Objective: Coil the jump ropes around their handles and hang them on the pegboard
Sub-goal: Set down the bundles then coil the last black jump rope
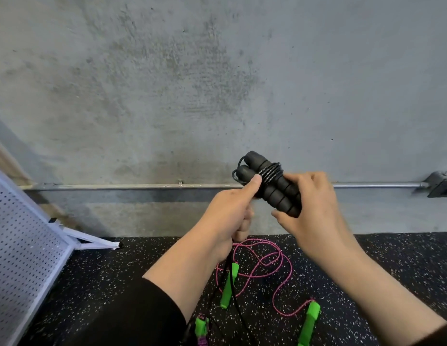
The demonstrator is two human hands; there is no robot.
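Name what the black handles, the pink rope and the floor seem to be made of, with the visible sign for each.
Black handles: probably matte foam, ribbed and unshiny. Pink rope: apparently braided cord, with dark flecks. Floor: likely rubber matting, black with white specks.

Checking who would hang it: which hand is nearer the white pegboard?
Left. The left hand is on the side of the pegboard; the right hand, holding the black handles, is farther right.

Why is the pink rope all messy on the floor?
The pink rope lies in loose tangled loops on the speckled floor between its green handles; it is not coiled yet. The pegboard also looks odd: it leans tilted at the left and nothing visibly hangs on it.
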